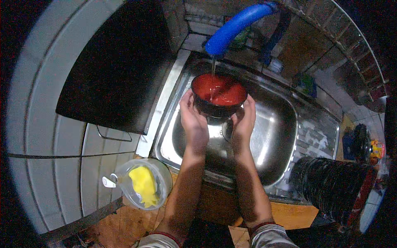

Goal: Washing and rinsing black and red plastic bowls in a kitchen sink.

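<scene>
Both hands hold a round bowl (221,90), red inside and dark outside, above the stainless steel sink (276,148). My left hand (194,121) cups its left side, and my right hand (245,116) cups its right side, with fingers partly hidden behind the rim. A thin stream of water runs from the blue spout of the faucet (240,28) into the bowl, where some liquid glistens. The sink's drain shows partly between my wrists.
A clear plastic container (167,179) with a yellow item (144,184) hangs at lower left by the tiled wall. A dark panel (118,68) stands left of the sink. Stacked dark dishes (332,183) occupy the right side of the ribbed drainboard (313,139); a wire rack (356,40) is at upper right.
</scene>
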Demonstrator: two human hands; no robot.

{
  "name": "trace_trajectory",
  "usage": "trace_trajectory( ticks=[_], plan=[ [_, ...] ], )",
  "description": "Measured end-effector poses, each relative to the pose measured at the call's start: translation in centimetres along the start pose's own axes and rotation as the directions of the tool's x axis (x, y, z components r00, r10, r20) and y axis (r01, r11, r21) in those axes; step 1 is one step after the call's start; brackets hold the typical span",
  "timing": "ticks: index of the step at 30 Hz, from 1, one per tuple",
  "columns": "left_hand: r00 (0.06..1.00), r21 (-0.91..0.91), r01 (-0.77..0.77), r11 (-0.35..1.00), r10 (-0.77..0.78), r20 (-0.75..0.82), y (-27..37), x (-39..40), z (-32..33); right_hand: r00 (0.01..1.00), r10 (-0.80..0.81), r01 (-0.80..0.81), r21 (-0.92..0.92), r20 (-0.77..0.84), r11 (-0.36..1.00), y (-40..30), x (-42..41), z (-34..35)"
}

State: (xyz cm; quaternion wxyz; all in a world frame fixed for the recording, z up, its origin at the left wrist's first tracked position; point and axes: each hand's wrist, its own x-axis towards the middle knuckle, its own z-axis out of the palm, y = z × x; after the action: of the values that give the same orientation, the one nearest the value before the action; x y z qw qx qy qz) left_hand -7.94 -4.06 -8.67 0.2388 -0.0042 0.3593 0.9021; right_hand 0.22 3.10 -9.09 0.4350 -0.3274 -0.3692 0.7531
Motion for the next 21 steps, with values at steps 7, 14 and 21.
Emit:
trace_trajectory(
  ticks=[7,14,21],
  plan=[
    [0.997,0.078,-0.054,0.996,0.049,0.067,0.1,-0.5,0.6,0.999,-0.035,0.037,-0.057,0.041,0.998,-0.3,0.1,-0.2],
    [0.998,-0.112,0.057,0.992,-0.055,0.027,0.6,0.0,0.2,0.985,-0.149,0.145,0.054,0.086,0.988,-0.2,0.5,-0.6],
    [0.813,0.401,-0.574,0.714,0.441,0.38,-0.1,-0.1,-0.7,0.998,-0.06,0.061,-0.047,0.013,0.997,0.7,1.2,-1.1]
  ],
)
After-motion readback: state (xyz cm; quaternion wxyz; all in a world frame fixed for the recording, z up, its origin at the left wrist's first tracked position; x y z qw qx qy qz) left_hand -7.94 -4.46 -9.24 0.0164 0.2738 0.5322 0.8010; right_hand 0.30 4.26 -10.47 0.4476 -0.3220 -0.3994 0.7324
